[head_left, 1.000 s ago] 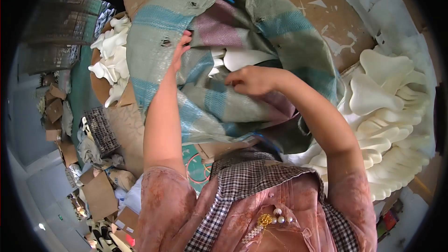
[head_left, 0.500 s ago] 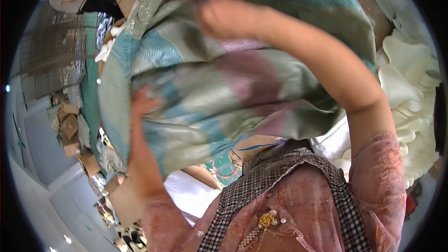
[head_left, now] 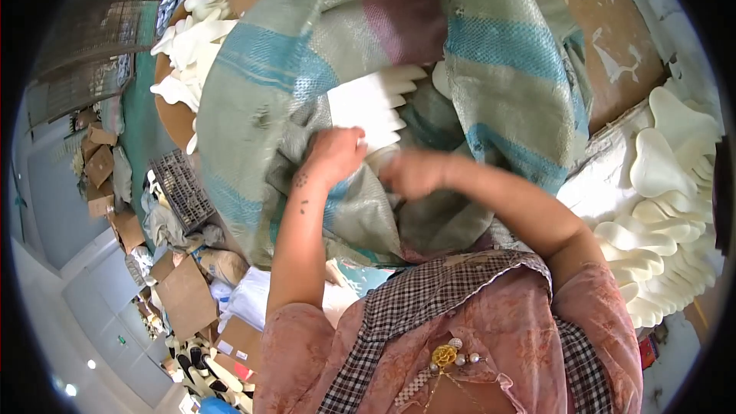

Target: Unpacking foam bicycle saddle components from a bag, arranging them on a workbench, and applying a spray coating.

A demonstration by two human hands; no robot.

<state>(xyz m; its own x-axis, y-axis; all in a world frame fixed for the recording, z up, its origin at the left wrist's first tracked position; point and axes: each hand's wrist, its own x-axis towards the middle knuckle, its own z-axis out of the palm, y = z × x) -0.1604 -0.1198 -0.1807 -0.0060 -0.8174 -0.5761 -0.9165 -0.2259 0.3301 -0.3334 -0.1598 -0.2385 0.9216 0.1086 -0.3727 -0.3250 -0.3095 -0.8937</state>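
A large woven plastic sack [head_left: 253, 123], grey-green with blue and maroon bands, gapes in front of me with its sides folded outward. Inside lies a stack of white, flat, layered pieces [head_left: 368, 111] with pointed ends; their kind is unclear. My left hand [head_left: 333, 157] is closed at the stack's near end, against the sack's inner folds. What its fingers grip is hidden. Just right of it, over the sack's mouth, my right hand [head_left: 414, 174] is smeared by motion. Its fingers cannot be made out.
White curved, insole-like pieces [head_left: 667, 222] lie in rows on the right. More white pieces [head_left: 195, 38] fill a round brown container [head_left: 172, 111] at the left. Cardboard boxes [head_left: 184, 295] and a dark crate [head_left: 182, 188] stand at left. Cardboard [head_left: 613, 38] lies beyond the sack.
The sack has come open and its sides are spread, so the white pieces inside now show. Both hands have moved in toward the sack's middle; the right has come down and nearer.
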